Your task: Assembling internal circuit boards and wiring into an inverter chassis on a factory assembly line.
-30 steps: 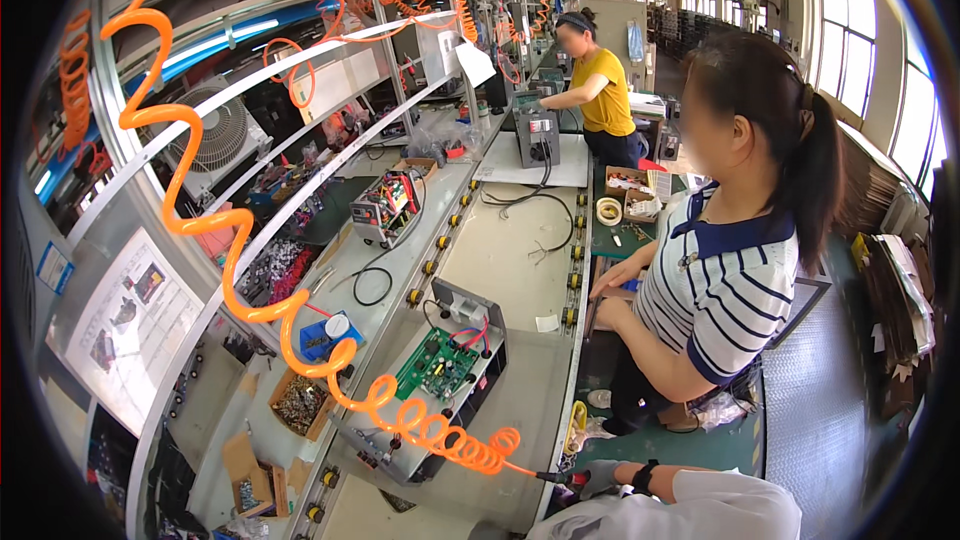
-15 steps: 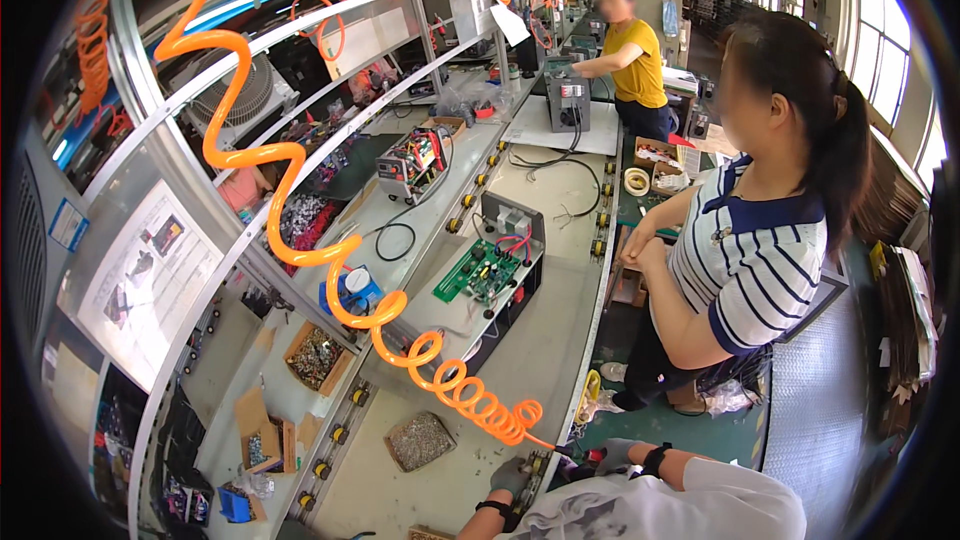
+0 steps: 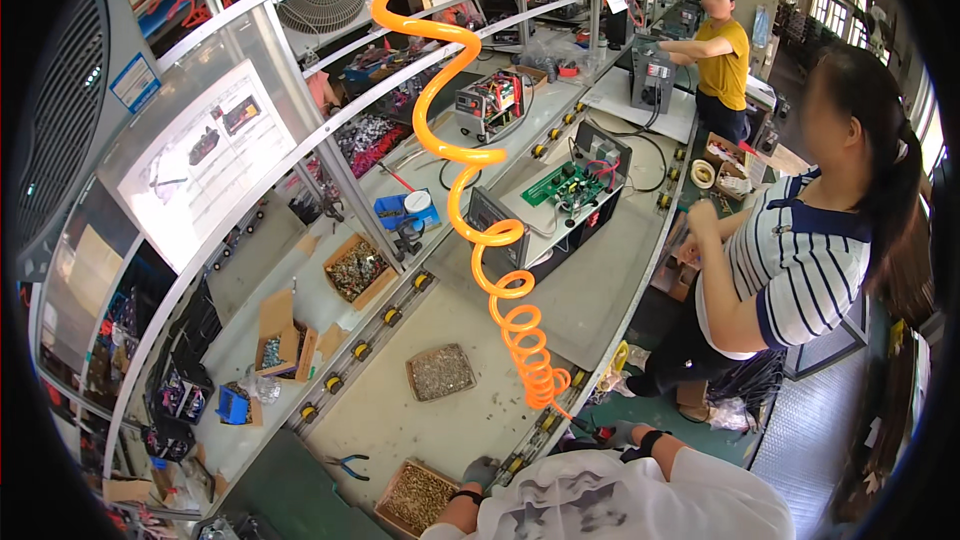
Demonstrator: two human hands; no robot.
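Observation:
My right hand [image 3: 624, 433], in a grey glove with a black wrist strap, is closed on a black-and-red air tool [image 3: 600, 433]. An orange coiled hose [image 3: 536, 368] runs down to the tool from above. My left hand [image 3: 481, 472], gloved too, is at the near edge of the work line, right beside a cardboard box of small brass-coloured screws [image 3: 420, 496]; its fingers are too small to make out. Farther up the line stands an opened machine [image 3: 575, 205] with a green circuit board [image 3: 563, 187] on top and a dark end panel.
Blue-handled pliers [image 3: 349, 466] and another box of small parts [image 3: 441, 372] lie on the line. Parts boxes [image 3: 358, 270] fill the left shelf. A person in a striped shirt [image 3: 790, 260] stands at the right; another in yellow [image 3: 722, 65] works farther off.
My view has swung left and down, so the scene sits farther right; the pliers and the screw box show more fully. The striped-shirt person's hands have come up. My right hand keeps the tool.

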